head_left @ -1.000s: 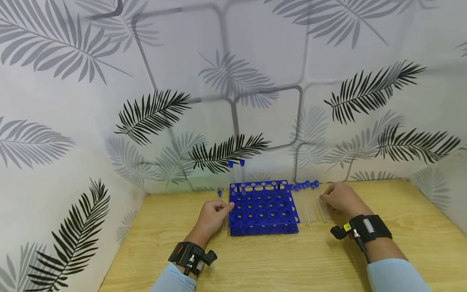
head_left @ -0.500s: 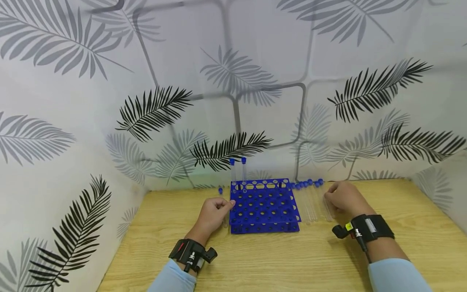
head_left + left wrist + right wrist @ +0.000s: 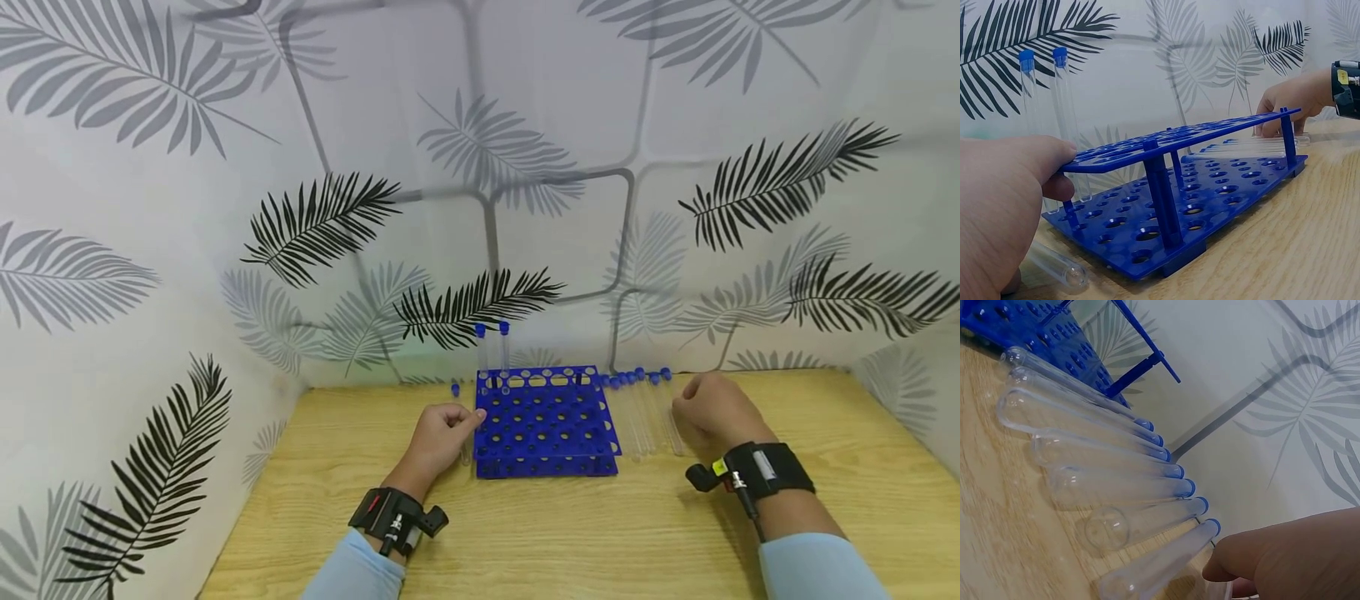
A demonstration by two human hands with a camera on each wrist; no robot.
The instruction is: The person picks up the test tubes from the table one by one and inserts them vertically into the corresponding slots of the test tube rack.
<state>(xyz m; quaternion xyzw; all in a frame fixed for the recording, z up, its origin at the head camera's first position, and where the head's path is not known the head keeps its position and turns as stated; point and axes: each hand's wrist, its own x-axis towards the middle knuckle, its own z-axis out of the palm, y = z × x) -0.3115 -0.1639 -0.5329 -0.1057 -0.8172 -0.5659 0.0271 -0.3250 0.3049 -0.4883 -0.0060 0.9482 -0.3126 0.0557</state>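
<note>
The blue test tube rack (image 3: 547,417) stands in the middle of the table. My left hand (image 3: 444,435) grips its upper plate at the left edge, thumb on top and a finger underneath. Two blue-capped test tubes (image 3: 1065,112) stand upright in its far left corner. Beneath the left hand, another capped tube (image 3: 1063,269) lies on the table. My right hand (image 3: 716,408) is at the right end of a row of lying tubes (image 3: 637,421). Its curled fingers pinch a clear tube (image 3: 1219,589), mostly hidden under the hand.
The rack's right side stands close beside the first lying tubes, whose blue caps point toward the wall. A patterned wall covering (image 3: 555,242) rises behind the wooden table (image 3: 570,533). Each wrist wears a black strap with a camera.
The view has shifted slightly. My right hand has moved a little to the right, and the rightmost visible tube has shifted with it. The left hand keeps its grip on the rack.
</note>
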